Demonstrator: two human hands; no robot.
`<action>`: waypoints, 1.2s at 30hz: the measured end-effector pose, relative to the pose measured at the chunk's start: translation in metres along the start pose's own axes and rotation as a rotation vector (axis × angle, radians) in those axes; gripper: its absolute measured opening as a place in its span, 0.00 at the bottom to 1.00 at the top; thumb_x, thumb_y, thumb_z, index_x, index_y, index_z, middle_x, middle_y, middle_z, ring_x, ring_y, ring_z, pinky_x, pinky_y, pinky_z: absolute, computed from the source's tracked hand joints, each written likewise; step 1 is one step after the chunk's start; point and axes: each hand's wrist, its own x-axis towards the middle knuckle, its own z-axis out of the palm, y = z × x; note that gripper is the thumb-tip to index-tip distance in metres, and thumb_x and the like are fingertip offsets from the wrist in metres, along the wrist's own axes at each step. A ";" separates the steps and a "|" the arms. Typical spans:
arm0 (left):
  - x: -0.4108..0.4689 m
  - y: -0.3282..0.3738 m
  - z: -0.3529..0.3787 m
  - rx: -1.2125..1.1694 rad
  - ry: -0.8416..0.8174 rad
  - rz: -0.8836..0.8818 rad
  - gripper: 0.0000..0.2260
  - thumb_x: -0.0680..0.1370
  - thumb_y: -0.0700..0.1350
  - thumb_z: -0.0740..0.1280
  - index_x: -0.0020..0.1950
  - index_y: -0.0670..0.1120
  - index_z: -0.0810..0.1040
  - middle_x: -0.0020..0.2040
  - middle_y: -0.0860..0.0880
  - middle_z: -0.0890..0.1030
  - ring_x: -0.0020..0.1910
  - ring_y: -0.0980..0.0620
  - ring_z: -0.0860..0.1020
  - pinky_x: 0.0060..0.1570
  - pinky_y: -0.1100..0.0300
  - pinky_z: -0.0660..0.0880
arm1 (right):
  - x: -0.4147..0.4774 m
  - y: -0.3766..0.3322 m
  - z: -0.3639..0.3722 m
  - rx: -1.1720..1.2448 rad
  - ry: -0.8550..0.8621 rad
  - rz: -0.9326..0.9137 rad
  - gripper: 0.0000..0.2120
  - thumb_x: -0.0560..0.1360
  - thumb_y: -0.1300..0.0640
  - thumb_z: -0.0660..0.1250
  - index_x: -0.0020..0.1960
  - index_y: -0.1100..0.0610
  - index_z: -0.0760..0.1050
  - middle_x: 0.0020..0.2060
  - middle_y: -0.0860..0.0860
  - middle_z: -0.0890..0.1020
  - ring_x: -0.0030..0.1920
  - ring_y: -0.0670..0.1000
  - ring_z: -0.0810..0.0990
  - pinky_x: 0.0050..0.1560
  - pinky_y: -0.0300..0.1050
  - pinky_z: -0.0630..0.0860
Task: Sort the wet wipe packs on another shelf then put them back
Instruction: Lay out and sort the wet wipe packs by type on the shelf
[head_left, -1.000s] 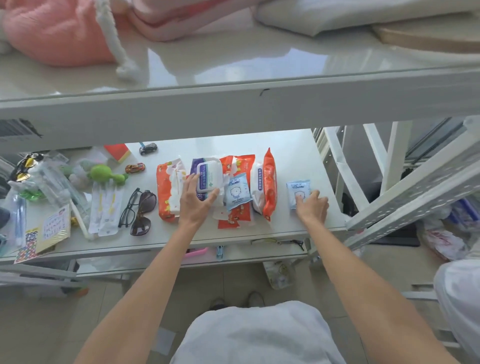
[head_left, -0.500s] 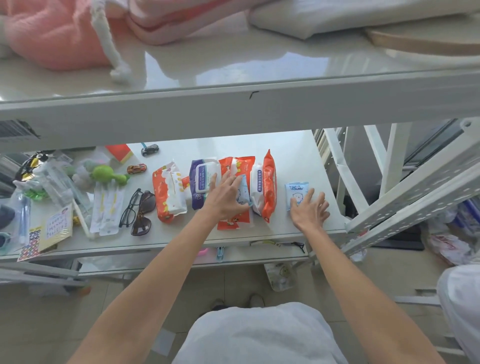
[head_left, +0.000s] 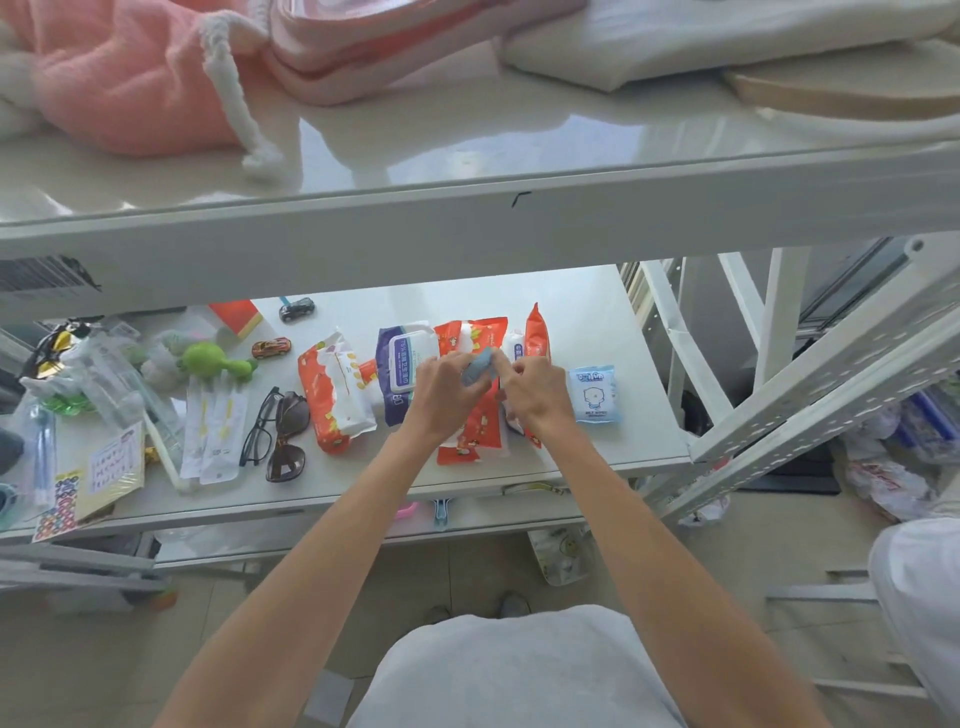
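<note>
Holding a small blue wipe pack (head_left: 478, 367) just above the orange packs (head_left: 470, 428), the left hand (head_left: 444, 389) curls its fingers around it. The right hand (head_left: 535, 389) pinches its end, probably to carry it to the second blue pack (head_left: 592, 396), which lies just right of the fingers.

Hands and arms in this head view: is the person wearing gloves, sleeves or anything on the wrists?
No. The left hand and right hand are bare, without gloves, and no watch or bracelet shows at either wrist. Both forearms are uncovered as far as the frame shows, so no sleeves are visible. Below them is a pale grey top.
</note>
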 end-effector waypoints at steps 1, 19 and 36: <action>-0.003 0.003 0.001 -0.012 0.031 0.040 0.14 0.81 0.51 0.69 0.49 0.40 0.85 0.41 0.44 0.86 0.38 0.44 0.82 0.47 0.42 0.78 | 0.002 -0.005 -0.002 0.075 -0.036 0.056 0.31 0.79 0.36 0.59 0.34 0.60 0.79 0.32 0.53 0.85 0.32 0.53 0.83 0.38 0.45 0.77; -0.006 0.138 0.133 -0.370 -0.281 -0.449 0.29 0.85 0.42 0.55 0.84 0.39 0.47 0.85 0.40 0.48 0.84 0.44 0.47 0.80 0.59 0.43 | 0.037 0.126 -0.076 0.295 0.259 0.287 0.11 0.80 0.53 0.63 0.51 0.57 0.82 0.49 0.56 0.86 0.53 0.60 0.83 0.54 0.52 0.78; 0.008 0.138 0.083 -0.221 -0.202 -0.354 0.14 0.80 0.39 0.64 0.65 0.41 0.79 0.57 0.45 0.84 0.54 0.49 0.82 0.53 0.60 0.76 | 0.046 0.119 -0.059 -0.244 0.287 0.178 0.16 0.78 0.57 0.63 0.63 0.60 0.75 0.60 0.61 0.71 0.62 0.64 0.70 0.63 0.59 0.68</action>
